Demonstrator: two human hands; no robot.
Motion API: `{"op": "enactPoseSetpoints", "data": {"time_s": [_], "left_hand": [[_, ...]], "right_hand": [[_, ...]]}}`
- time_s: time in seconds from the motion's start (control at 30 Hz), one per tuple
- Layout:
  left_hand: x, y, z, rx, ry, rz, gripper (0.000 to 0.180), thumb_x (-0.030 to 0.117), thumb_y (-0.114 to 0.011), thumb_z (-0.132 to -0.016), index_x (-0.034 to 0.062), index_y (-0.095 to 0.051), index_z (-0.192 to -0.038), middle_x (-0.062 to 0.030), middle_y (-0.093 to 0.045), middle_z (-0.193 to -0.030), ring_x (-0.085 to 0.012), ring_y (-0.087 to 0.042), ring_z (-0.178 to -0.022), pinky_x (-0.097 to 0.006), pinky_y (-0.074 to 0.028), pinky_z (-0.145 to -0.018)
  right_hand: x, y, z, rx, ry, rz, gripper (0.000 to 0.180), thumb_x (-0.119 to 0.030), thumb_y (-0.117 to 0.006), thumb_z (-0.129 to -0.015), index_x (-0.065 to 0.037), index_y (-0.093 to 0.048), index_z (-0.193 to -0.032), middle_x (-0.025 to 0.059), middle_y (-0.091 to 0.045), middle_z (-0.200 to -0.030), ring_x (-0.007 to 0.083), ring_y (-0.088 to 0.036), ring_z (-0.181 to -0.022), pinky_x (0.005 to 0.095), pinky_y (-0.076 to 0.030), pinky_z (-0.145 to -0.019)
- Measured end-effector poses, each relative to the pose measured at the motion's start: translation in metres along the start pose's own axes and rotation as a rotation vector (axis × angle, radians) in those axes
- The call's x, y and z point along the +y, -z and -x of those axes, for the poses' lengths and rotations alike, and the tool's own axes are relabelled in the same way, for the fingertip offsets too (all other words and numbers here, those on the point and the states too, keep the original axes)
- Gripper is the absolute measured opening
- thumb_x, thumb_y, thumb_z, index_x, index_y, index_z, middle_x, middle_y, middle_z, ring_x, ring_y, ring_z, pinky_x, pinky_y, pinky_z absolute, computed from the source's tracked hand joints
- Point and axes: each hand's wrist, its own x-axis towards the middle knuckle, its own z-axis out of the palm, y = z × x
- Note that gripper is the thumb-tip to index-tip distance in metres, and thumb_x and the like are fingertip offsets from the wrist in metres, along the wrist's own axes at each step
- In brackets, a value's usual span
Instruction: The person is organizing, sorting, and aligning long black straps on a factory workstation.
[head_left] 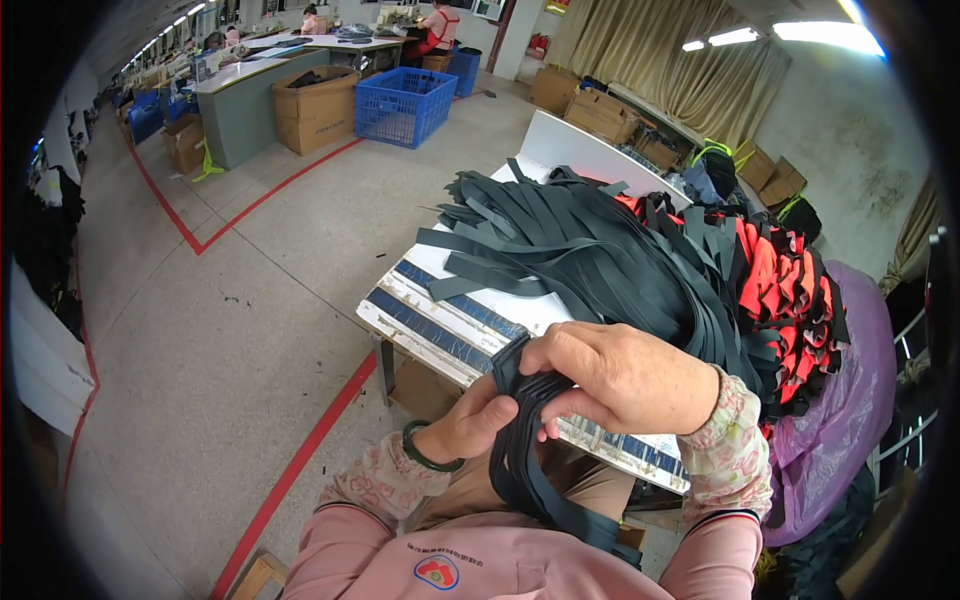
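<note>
A bundle of dark fabric straps [515,455] is gripped between my two hands, its upper ends folded and its lengths hanging in a loop toward my lap. My left hand [470,420] closes on the bundle from the left, thumb pressed along its side. Over the top, my right hand [610,375] curls its fingers around the same bundle near the folded ends. Just beyond my hands, a large heap of loose dark grey-green straps [590,240] spreads across the white worktable [400,325].
Red and black fabric pieces [790,290] pile up at the table's right, beside a purple plastic bag [835,420]. A blue crate [405,105] and a cardboard box [315,108] stand on the floor farther off. Near a distant bench, a person [437,30] works.
</note>
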Motion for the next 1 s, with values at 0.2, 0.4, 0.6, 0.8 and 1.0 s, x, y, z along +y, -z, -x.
{"op": "enactPoseSetpoints", "data": {"time_s": [0.2,0.4,0.6,0.8,1.0], "left_hand": [[0.0012,0.0024,-0.0012,-0.004,-0.032,-0.001,0.069,0.057,-0.049,-0.098,-0.0045,-0.044,-0.129,-0.0130,-0.064,-0.100,-0.0160,-0.064,-0.089,-0.027,-0.054,-0.078],[0.0010,0.0028,0.0006,-0.036,-0.038,0.035,0.064,0.053,-0.048,-0.100,-0.0045,-0.047,-0.127,-0.0138,-0.064,-0.100,-0.0169,-0.064,-0.090,-0.028,-0.054,-0.079],[0.0015,0.0003,0.0028,-0.033,-0.023,0.030,0.057,0.048,-0.049,-0.101,-0.0040,-0.050,-0.126,-0.0144,-0.064,-0.105,-0.0173,-0.064,-0.095,-0.029,-0.054,-0.083],[0.0009,-0.0027,0.0012,-0.041,-0.016,0.020,0.056,0.048,-0.050,-0.100,-0.0025,-0.054,-0.122,-0.0145,-0.063,-0.112,-0.0180,-0.064,-0.099,-0.031,-0.054,-0.085],[0.0019,-0.0048,-0.0009,-0.032,-0.003,0.042,0.056,0.050,-0.052,-0.099,-0.0016,-0.055,-0.121,-0.0137,-0.062,-0.112,-0.0172,-0.064,-0.098,-0.030,-0.054,-0.085]], "right_hand": [[-0.0029,-0.0046,0.0010,0.117,0.052,0.020,0.047,-0.019,-0.077,-0.079,0.000,-0.054,-0.115,0.0140,-0.064,-0.100,0.0340,-0.064,-0.086,0.0411,-0.053,-0.074],[-0.0020,-0.0051,0.0044,0.147,0.093,0.048,0.049,-0.019,-0.077,-0.079,0.000,-0.058,-0.120,0.0135,-0.064,-0.097,0.0322,-0.064,-0.084,0.0398,-0.053,-0.073],[-0.0023,-0.0048,0.0048,0.161,0.125,0.130,0.047,-0.018,-0.076,-0.079,0.000,-0.062,-0.121,0.0126,-0.062,-0.094,0.0312,-0.063,-0.083,0.0391,-0.054,-0.073],[0.0000,-0.0052,0.0073,0.194,0.156,0.151,0.045,-0.016,-0.076,-0.078,-0.002,-0.064,-0.120,0.0125,-0.062,-0.094,0.0308,-0.063,-0.083,0.0390,-0.054,-0.073],[-0.0040,-0.0037,0.0072,0.198,0.114,0.128,0.043,-0.015,-0.076,-0.079,-0.001,-0.064,-0.118,0.0125,-0.062,-0.094,0.0319,-0.064,-0.082,0.0398,-0.054,-0.071]]}}
